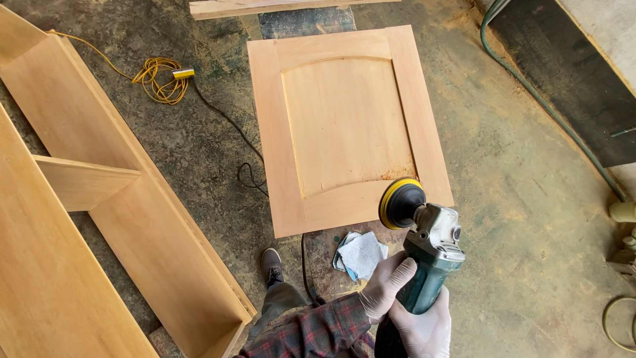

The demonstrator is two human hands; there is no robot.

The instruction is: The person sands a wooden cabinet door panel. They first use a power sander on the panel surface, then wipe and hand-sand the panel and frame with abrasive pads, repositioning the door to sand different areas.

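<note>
1. The left hand [386, 285], in a pale glove with a plaid sleeve behind it, has its fingers [402, 270] wrapped shut around the body of a green and grey angle grinder [430, 262].
2. The right hand [422, 328], also gloved, grips the rear of the same grinder, fingers closed on it.
3. The grinder's round black sanding disc with yellow backing [401, 203] tilts over the lower right corner of a pale wooden cabinet door with a raised arched panel [344, 126], at or just above its frame; contact cannot be told.
4. The door lies flat on the dusty concrete floor [523, 219].
5. A crumpled white sheet of sandpaper [361, 255] lies just below the door, beside the left hand.
6. A brown shoe [271, 265] stands left of it.
7. A long open wooden shelf unit [99, 199] fills the left side.
8. A coiled yellow cord [161, 79] and black cable [232, 129] run between the shelf unit and the door.
9. A green hose [543, 99] curves along the right.
</note>
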